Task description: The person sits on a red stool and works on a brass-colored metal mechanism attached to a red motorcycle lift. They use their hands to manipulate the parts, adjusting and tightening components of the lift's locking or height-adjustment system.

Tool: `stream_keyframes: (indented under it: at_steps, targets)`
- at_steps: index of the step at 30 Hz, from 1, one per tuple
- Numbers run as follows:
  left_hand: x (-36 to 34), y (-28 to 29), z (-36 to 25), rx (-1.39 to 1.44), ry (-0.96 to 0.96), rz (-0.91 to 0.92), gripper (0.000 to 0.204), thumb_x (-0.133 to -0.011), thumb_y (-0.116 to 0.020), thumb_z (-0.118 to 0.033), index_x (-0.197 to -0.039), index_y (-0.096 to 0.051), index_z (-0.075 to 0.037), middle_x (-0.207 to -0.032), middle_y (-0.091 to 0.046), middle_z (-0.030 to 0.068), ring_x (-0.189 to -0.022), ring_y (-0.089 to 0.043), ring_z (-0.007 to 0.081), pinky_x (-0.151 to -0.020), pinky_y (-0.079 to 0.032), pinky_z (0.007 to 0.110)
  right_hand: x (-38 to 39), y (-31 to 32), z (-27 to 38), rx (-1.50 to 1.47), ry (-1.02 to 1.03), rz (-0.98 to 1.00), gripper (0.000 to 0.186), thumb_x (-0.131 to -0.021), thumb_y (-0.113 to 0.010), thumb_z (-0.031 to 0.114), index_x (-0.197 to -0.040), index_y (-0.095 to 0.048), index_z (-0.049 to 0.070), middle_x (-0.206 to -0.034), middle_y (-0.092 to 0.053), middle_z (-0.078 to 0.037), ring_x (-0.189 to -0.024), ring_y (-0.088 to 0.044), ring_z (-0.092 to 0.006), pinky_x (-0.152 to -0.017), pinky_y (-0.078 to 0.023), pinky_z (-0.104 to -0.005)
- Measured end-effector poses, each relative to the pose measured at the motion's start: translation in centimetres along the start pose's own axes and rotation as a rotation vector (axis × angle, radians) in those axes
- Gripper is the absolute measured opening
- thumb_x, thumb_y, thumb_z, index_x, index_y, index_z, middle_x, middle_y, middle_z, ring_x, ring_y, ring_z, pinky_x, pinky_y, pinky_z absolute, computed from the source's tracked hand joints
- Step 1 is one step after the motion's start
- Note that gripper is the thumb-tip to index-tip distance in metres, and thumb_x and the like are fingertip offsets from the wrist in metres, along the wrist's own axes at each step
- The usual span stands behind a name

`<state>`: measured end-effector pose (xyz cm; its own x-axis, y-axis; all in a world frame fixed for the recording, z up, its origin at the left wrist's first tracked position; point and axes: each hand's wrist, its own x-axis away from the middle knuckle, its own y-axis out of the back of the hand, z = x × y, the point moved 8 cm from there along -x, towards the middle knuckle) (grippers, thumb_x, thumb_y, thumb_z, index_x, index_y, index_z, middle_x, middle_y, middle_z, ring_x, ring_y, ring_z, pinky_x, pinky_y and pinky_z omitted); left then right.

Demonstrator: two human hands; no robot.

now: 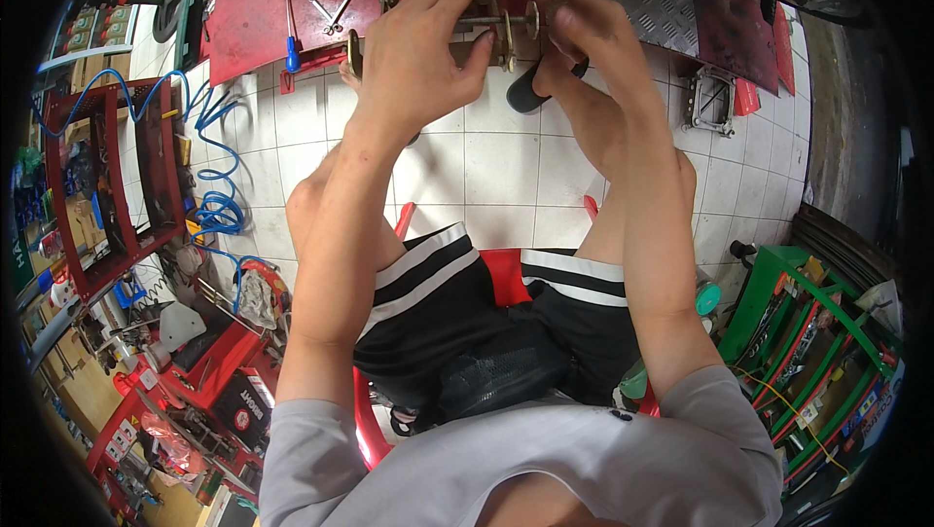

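Observation:
A thin metal rod [479, 21] runs sideways through a stand with upright metal plates, at the near edge of a red platform. My left hand [413, 55] is curled over the rod's left part, its thumb hanging below. A round metal disc [532, 19] sits at the rod's right end, beside a yellowish metal plate [507, 42]. Just right of the disc is my right hand [589, 31], fingers bent inward and slightly blurred. Whatever lies between those fingers is hidden. Another round metal end piece [354, 53] shows left of my left hand.
On the red platform [243, 16] lie a blue-handled screwdriver [291, 52] and wrenches [341, 6]. Coiled blue air hose [222, 211] and a red rack [122, 196] stand left. A metal frame piece [711, 101] is at right, with a green tool rack [778, 279] nearer.

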<state>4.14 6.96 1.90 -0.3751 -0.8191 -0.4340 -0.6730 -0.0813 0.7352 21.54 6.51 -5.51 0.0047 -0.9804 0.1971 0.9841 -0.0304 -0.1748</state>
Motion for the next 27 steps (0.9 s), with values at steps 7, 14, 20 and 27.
stream_keyframes:
  at_steps: [7, 14, 20, 27]
  targets:
    - [0.0, -0.1, 0.0, 0.005, -0.004, 0.004, 0.033, -0.075, -0.072, -0.013, -0.107, -0.066, -0.009, -0.092, -0.067, 0.0066, -0.081, -0.066, 0.0292, -0.068, -0.053, 0.038, 1.3, -0.7, 0.0, -0.016, -0.12, 0.021, 0.036, -0.101, -0.059, 0.037, -0.106, -0.065, 0.002, -0.077, -0.051, -0.001, -0.072, -0.05, -0.0122, -0.067, -0.042, -0.0304]
    - [0.0, -0.4, 0.6, -0.012, 0.019, -0.005, 0.031, -0.077, -0.074, -0.015, -0.107, -0.066, -0.01, -0.092, -0.067, 0.006, -0.082, -0.067, 0.0292, -0.068, -0.053, 0.039, 2.1, 0.4, -1.1, -0.123, -0.253, 0.026, 0.047, -0.105, -0.049, 0.045, -0.108, -0.061, 0.0, -0.083, -0.046, -0.004, -0.074, -0.048, -0.017, -0.078, -0.042, -0.0299]
    - [0.0, -0.3, 0.6, 0.006, 0.021, -0.009, 0.03, -0.078, -0.074, -0.014, -0.107, -0.065, -0.01, -0.093, -0.067, 0.0058, -0.082, -0.067, 0.0294, -0.069, -0.053, 0.039, 2.7, 0.2, -0.3, -0.115, -0.253, -0.018, 0.05, -0.104, -0.047, 0.047, -0.103, -0.063, 0.0, -0.082, -0.045, -0.003, -0.074, -0.048, -0.0175, -0.079, -0.043, -0.0316]
    - [0.0, -0.1, 0.1, 0.03, -0.015, 0.017, 0.037, -0.072, -0.074, -0.014, -0.108, -0.064, -0.01, -0.095, -0.066, 0.0067, -0.085, -0.066, 0.0296, -0.07, -0.053, 0.04, 2.6, 0.0, 0.2, -0.156, -0.238, -0.003, 0.054, -0.103, -0.048, 0.049, -0.101, -0.065, -0.002, -0.08, -0.048, -0.004, -0.075, -0.051, -0.0186, -0.081, -0.044, -0.0321]
